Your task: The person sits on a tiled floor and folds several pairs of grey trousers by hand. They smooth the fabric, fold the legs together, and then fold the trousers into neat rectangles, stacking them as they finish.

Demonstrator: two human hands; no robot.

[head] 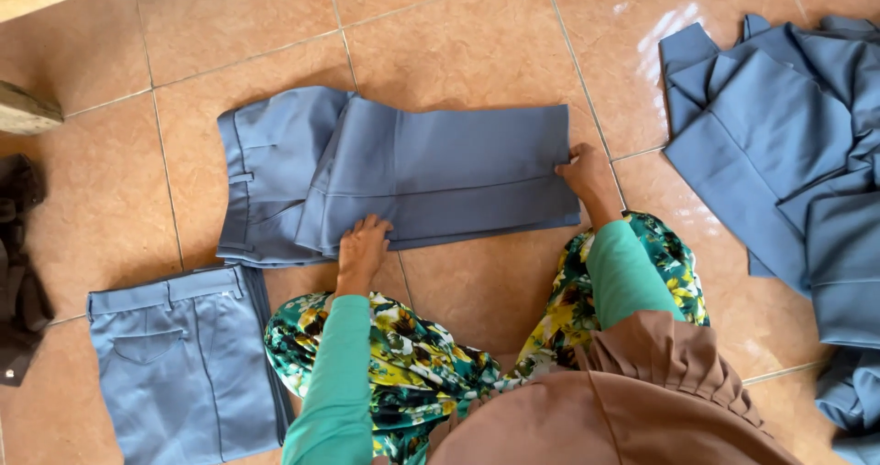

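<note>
1. A pair of grey-blue cotton trousers (403, 176), partly folded, lies on the glossy terracotta floor tiles (458, 34) just ahead of both hands, its long axis running left to right across the view, waistband at the left end and leg hems at the right.
2. The left hand (363, 245) rests palm down on the near long edge of the folded legs, towards the middle; its fingers are spread flat and press the cloth rather than gripping it.
3. The right hand (587, 176) sits at the right-hand hem end; its fingers curl over the corner of the cloth and seem to pinch the layered hems, though the fingertips are hidden underneath, so I cannot tell how firm the hold is.
4. The hems lie directly at the right fingers, while the waistband lies well to the left of the left fingers; the left hand is the nearer one to it.
5. A second pair of grey-blue trousers, already folded (183, 355), lies near the left forearm, beside the knee.
6. A loose heap of the same grey-blue garments (788, 153) lies well apart to the right of the right hand.
</note>
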